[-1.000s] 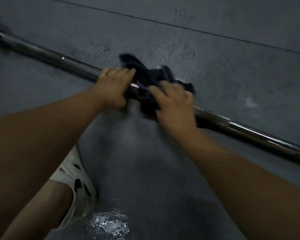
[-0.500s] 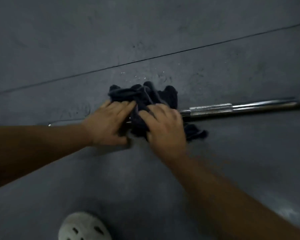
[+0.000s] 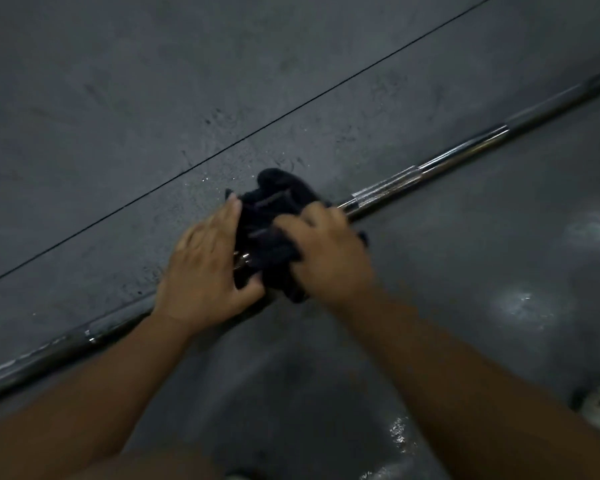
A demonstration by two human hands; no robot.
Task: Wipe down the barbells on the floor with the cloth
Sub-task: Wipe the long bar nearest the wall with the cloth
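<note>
The left hand [image 3: 205, 268] and right hand [image 3: 329, 252] are both gripping the dark cloth [image 3: 274, 209] round the barbell [image 3: 465, 152] lying on the floor [image 3: 118, 98]; a tight, full wrap is probably cleaning every side.

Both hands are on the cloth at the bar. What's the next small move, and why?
Probably slide the cloth up-right along the barbell onto the knurled section: left hand and right hand hold it around the bar, and that stretch lies bare just beyond.

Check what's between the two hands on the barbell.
Head view: the dark cloth, bunched over the barbell, gripped by left hand and right hand; a glint of bare bar shows by the left thumb.
</note>
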